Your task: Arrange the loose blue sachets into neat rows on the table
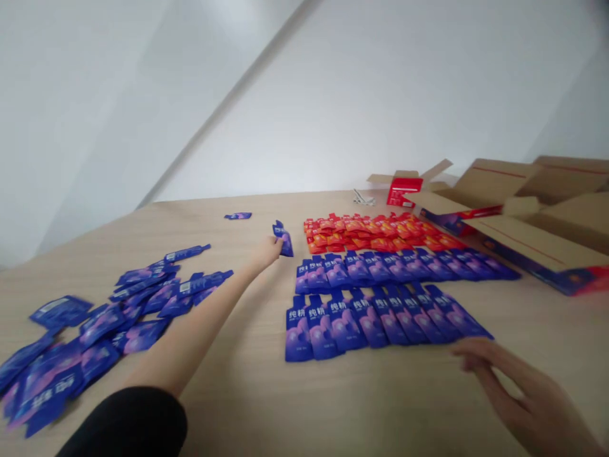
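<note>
My left hand (269, 252) reaches forward over the table, closed on a blue-purple spouted pouch (284, 240) near the left ends of the rows. Overlapping blue pouches (345, 324) form the front row, printed side up, with a second blue row (380, 268) behind it. Farther back, red-orange pouches (361, 230) lie in layered rows. Beside the right end of the front row is my right hand (514, 381). Its thumb and fingertips come together, slightly blurred, and nothing shows between them.
A loose pile of blue pouches (137, 298) spreads across the left side of the table. One blue pouch (238, 216) lies alone at the back. Open cardboard boxes (528, 238) stand at right, near a small red box (404, 190). A white wall (333, 101) rises behind.
</note>
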